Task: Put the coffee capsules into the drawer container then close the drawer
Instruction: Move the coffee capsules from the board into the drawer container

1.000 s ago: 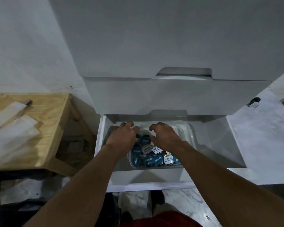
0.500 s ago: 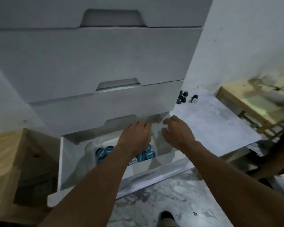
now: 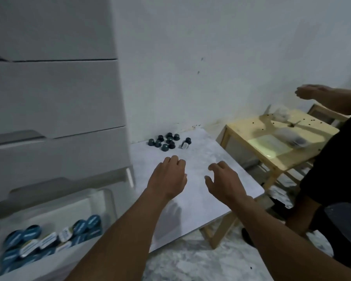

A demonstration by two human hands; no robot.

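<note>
Left hand [image 3: 168, 179] and right hand [image 3: 223, 181] hover empty, fingers loose, over the table [image 3: 227, 151] — capsules [image 3: 168, 141] cluster at twelve o'clock. The open drawer [image 3: 39, 268] sits at seven.

Bare forearms [image 3: 118, 236] — bare hands [image 3: 168, 179]

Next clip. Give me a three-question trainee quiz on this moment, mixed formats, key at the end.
1. True or false: the bottom drawer is closed.
2. Where do the loose dark capsules lie? A) in a bowl B) on the white table, near the wall C) on a shelf
3. What do the left hand and right hand hold?
Key: 1 false, it stands open. 2 B. 3 nothing; both are empty, above the table.
</note>
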